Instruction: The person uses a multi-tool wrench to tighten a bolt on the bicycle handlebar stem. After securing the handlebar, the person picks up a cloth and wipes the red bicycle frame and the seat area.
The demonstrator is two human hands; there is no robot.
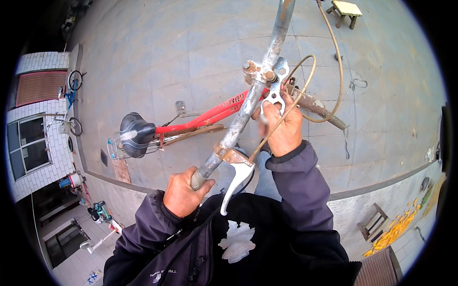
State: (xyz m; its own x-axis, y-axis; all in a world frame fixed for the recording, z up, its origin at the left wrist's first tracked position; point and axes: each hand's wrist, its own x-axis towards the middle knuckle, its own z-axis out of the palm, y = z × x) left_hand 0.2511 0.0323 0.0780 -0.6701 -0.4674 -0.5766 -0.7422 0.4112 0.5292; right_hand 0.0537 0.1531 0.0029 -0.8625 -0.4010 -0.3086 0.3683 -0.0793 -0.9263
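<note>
At half past seven, closest to the body, the left hand (182,193) wraps its fingers around the pale grip (196,180) ending one metal handlebar (238,125). One white brake lever (237,183) shows, at six. Toward half past two, the right hand (286,131) has its fingers closed on one flat silver spanner (278,86); it lies at one o'clock, upper end beside a rusty clamp (257,70). Two bolts (271,76) show there; whether the spanner sits on either, I cannot tell.

To turn it well, I'd seat a snug hole squarely on the bolt head, keep the spanner flat, pull smoothly with knuckles clear, and brace the bar left-handed. The tan cable (313,69) crossing before the right hand is best kept from snagging.

Beyond, one red frame (210,114) runs toward nine, to one black saddle (138,136). Farthest out: one stool (347,8) at half past one, one blue bicycle (70,100) at half past nine.
</note>
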